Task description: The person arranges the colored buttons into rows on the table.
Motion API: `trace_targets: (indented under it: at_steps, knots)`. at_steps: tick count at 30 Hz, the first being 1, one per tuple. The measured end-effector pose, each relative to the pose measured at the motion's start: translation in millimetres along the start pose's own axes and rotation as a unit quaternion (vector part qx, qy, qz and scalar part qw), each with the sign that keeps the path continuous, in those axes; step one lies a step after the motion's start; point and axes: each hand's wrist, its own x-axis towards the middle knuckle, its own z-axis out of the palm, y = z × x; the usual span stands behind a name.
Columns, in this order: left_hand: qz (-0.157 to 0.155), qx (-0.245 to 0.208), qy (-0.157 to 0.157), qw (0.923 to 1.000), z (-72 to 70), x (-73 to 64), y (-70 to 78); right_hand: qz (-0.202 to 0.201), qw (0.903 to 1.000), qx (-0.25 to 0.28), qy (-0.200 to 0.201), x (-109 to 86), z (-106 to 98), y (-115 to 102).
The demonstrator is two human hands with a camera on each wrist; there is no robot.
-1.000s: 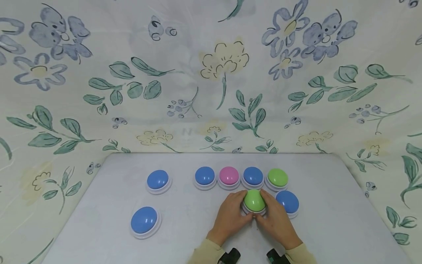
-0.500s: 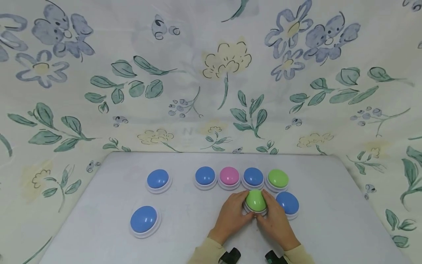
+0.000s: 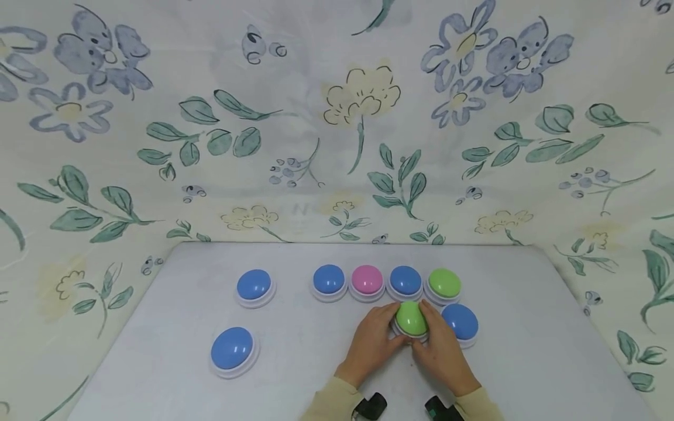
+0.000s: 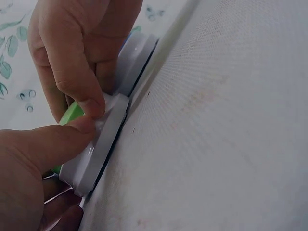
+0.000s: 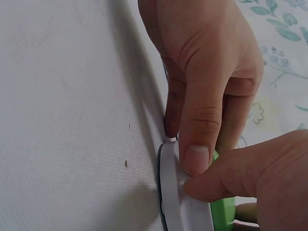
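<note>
A green dome button on a white round base (image 3: 411, 318) sits between both hands, in front of the row of buttons. My left hand (image 3: 370, 339) grips its left side, fingers at the far edge and thumb (image 4: 72, 137) on the near side of the base. From the other side my right hand (image 3: 443, 351) holds it the same way, with its thumb (image 5: 216, 185) meeting the left thumb at the front. The wrist views show the base's dark underside edge close to the white tabletop. A blue button (image 3: 460, 321) stands just beside the right hand's fingers.
Behind the hands runs a row of buttons: blue (image 3: 329, 279), pink (image 3: 367, 279), blue (image 3: 405, 280) and green (image 3: 444, 283). Two more blue buttons (image 3: 254, 284) stand apart on the left. A floral cloth (image 3: 295, 117) hangs behind the white table (image 3: 158, 351).
Both hands have shifted the green button slightly to the right, towards the blue button there. Their grip looks the same, and the other buttons stay in place.
</note>
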Motion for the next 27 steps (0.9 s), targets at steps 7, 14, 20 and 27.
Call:
trace_targets:
  at_steps: [7, 14, 20, 27]
  knots:
    - [0.001, -0.005, -0.001, 1.0, -0.5, -0.6, 0.1, -0.015, 0.9997, 0.0, 0.018, -1.4, 1, 1]
    - [-0.016, -0.015, -0.006, 0.9997, -2.9, -4.3, 0.4, -0.032, 0.9991, 0.002, 0.029, -1.8, -3, -3]
    - [-0.03, 0.016, -0.016, 0.9993, -12.2, -6.0, -1.1, -0.061, 0.9962, 0.007, 0.062, -1.6, -6, -10]
    - [-0.052, 0.024, -0.023, 0.9981, -33.7, -8.6, -6.0, -0.052, 0.9966, 0.015, 0.063, -0.5, -3, -25]
